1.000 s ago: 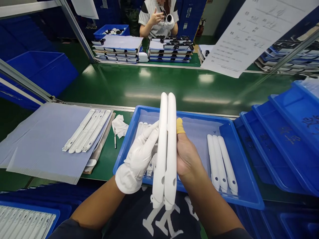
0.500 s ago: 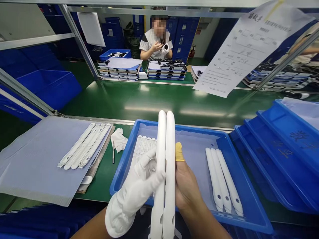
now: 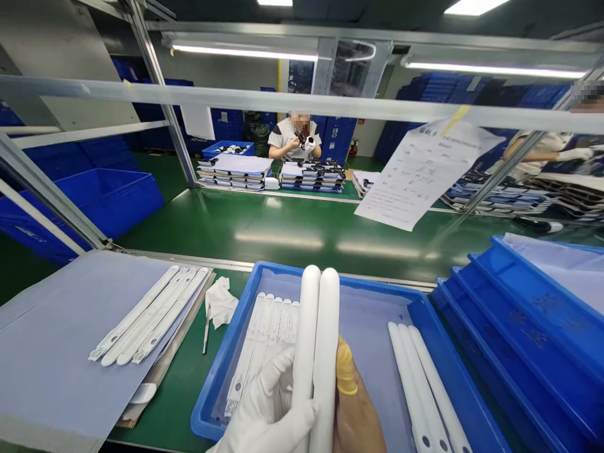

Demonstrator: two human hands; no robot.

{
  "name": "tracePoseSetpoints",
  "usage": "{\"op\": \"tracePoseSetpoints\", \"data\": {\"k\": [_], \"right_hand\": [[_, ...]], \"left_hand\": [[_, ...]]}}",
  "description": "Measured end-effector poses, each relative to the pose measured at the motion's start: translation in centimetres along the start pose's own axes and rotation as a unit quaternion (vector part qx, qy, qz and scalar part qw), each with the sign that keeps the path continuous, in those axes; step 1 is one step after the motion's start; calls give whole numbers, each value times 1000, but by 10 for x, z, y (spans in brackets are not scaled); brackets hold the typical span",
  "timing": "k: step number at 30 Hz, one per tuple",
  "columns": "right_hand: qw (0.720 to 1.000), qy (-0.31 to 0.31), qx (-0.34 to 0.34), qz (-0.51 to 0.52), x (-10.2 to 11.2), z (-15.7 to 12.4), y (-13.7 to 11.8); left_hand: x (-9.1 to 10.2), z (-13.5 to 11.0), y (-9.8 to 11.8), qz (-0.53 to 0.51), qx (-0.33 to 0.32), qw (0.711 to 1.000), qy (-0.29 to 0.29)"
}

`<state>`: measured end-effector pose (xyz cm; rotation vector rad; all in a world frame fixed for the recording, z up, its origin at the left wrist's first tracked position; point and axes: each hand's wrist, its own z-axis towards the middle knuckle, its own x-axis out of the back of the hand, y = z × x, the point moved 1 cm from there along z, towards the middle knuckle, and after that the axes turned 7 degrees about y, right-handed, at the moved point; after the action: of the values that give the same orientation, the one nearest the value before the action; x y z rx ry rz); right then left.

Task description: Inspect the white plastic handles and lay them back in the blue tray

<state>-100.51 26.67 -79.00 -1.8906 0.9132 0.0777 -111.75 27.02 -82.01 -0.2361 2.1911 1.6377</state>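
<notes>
Low at the frame's bottom edge, the left hand [image 3: 268, 418] — white-gloved — curls its fingers round the white bars [image 3: 316, 340], two held upright side by side over the blue tray [image 3: 221, 377]. The right hand [image 3: 358, 421], a yellow cot on one finger, clamps them from the other side. Flat strips [image 3: 264, 340] lie partly behind the glove, with rounded parts [image 3: 425, 390] to the right. Stacked trays [image 3: 519, 327] crowd the right. Both wrists and the bars' lower ends are cut off — the right thumb is hidden.

belt: green conveyor belt [image 3: 283, 226] | frame: aluminium rails [image 3: 283, 104] | light: ceiling strips [image 3: 245, 50]
</notes>
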Motion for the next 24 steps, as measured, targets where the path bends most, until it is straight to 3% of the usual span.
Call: {"op": "tracePoseSetpoints", "data": {"k": [3, 6, 8, 14, 18, 24], "right_hand": [[998, 9, 69, -2, 4, 5, 2], [991, 2, 133, -18, 5, 10, 0], [990, -4, 141, -27, 6, 11, -1], [985, -7, 153, -81, 13, 11, -2], [978, -15, 160, -131, 18, 9, -7], [956, -2, 239, -169, 22, -1, -16]], "left_hand": [[4, 5, 0, -57, 30, 998, 9], [7, 8, 1, -134, 67, 988, -35], [6, 9, -1, -170, 84, 979, -78], [4, 15, -15, -163, 69, 975, -135], [6, 20, -22, -136, 51, 981, -131], [8, 21, -31, -100, 94, 983, -124]]}}
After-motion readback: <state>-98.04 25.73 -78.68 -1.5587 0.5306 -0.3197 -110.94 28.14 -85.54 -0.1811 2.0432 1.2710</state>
